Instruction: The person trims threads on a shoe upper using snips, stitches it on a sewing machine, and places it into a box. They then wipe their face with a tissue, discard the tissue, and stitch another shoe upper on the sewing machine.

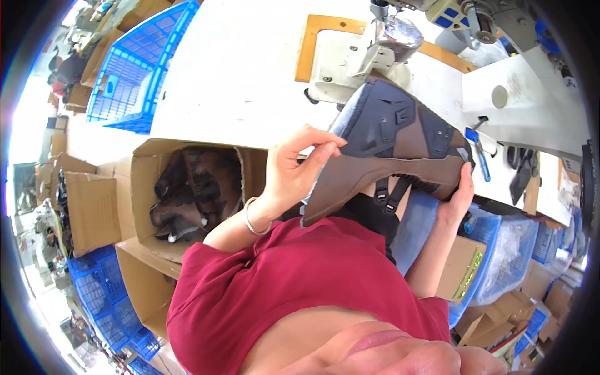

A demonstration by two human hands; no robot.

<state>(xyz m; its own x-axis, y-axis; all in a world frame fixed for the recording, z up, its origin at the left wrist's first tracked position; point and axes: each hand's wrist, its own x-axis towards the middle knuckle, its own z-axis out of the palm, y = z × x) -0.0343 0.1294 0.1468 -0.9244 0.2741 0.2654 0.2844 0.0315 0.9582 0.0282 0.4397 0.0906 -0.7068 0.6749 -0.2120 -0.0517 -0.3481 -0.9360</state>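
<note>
A brown and black boot upper (369, 156) is stretched at a slant in front of me, between my two hands. My left hand (300, 162) pinches its grey-lined top edge between thumb and fingers, and a bracelet circles that wrist. At the other end, my right hand (459, 192) grips the lower part, its fingers partly hidden behind the piece. Black straps with buckles (389, 199) show beneath the upper. Just beyond the far edge of the upper stands the sewing machine (387, 47), its needle area partly covered by the piece.
A cardboard box (144, 200) at my left holds several brown and black boot pieces (200, 187). Blue crates stand far left (134, 81) and right (509, 250). On the white table (219, 81) at right lie scissors (524, 172) and a blue-handled tool (480, 156).
</note>
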